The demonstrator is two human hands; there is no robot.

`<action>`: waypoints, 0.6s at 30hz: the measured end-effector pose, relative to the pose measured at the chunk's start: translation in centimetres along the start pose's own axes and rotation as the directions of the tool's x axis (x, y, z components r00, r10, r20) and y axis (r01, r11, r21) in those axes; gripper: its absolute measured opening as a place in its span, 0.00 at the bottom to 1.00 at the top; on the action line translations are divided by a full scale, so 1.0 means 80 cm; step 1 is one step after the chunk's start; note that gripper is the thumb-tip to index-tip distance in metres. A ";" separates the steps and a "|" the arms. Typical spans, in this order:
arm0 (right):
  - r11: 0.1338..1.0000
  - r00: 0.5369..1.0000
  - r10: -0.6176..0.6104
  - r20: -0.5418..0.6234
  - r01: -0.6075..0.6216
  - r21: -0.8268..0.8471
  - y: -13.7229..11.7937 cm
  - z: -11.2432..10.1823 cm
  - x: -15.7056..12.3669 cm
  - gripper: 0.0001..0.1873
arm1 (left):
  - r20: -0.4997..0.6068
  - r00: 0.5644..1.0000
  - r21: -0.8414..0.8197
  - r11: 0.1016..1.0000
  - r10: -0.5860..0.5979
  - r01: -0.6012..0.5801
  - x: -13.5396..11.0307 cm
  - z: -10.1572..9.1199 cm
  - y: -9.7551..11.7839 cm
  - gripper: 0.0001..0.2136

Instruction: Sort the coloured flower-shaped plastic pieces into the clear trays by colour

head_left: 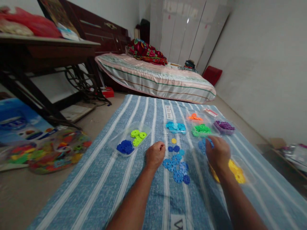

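Observation:
My left hand (pixel 155 155) hovers over or rests on the striped cloth with its fingers curled closed; anything inside them is hidden. Just right of it lies a loose group of blue notched plastic discs (pixel 177 176), with darker blue ones (pixel 176 149) and a small yellow disc (pixel 174 140) above. My right hand (pixel 217 153) is closed, fingertips pinched at a blue notched disc (pixel 210 142). More blue discs (pixel 202 146) lie beside those fingertips. Under the right wrist is a clear tray of yellow discs (pixel 236 172), partly covered by the hand and forearm.
A clear tray (pixel 115 140) at left holds dark blue and lime discs. Along the back stand containers of light blue (pixel 176 127), orange (pixel 195 117), green (pixel 201 129) and purple pieces (pixel 224 126). Bags of colourful pieces (pixel 59 150) lie on the floor; a bed (pixel 155 76) stands beyond.

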State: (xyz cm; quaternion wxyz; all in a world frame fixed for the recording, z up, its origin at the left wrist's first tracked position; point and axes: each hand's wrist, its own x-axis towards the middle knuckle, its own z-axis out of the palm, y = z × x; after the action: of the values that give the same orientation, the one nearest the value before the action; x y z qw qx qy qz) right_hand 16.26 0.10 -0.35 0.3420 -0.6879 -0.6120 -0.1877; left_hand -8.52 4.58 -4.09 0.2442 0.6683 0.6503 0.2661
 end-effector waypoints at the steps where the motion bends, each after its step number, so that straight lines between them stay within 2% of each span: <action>1: 0.999 0.999 -0.032 0.029 0.031 0.033 -0.003 0.002 -0.009 0.16 | -0.003 1.000 0.000 1.000 0.000 0.000 0.000 0.000 0.000 0.08; 4: 0.983 0.973 -0.130 0.189 0.101 0.153 -0.023 0.015 -0.042 0.14 | -0.020 1.000 -0.002 1.000 0.013 -0.013 0.000 0.001 -0.002 0.08; 6: 0.975 0.932 -0.149 0.330 0.083 0.205 -0.037 0.026 -0.059 0.14 | -0.027 0.999 0.000 1.000 0.024 -0.024 0.000 0.001 -0.002 0.08; 8: 0.977 0.898 -0.131 0.420 0.044 0.210 -0.047 0.036 -0.065 0.13 | -0.036 0.999 0.009 1.000 0.027 -0.027 0.000 0.001 -0.002 0.08; 14: 0.992 0.821 -0.067 0.568 -0.006 0.126 -0.064 0.053 -0.038 0.11 | -0.051 0.997 0.027 0.998 0.052 -0.051 -0.001 0.000 -0.003 0.08; 18: 0.997 0.800 -0.032 0.599 -0.020 0.080 -0.073 0.059 -0.029 0.11 | -0.049 0.997 0.033 0.998 0.052 -0.050 0.000 0.001 -0.004 0.08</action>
State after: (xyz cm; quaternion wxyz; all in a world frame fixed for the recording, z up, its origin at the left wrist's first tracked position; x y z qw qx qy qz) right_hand 9.45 1.87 -3.79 0.1582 -0.6954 -0.6981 0.0637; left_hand -8.73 4.56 -4.35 0.2106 0.6816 0.6430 0.2785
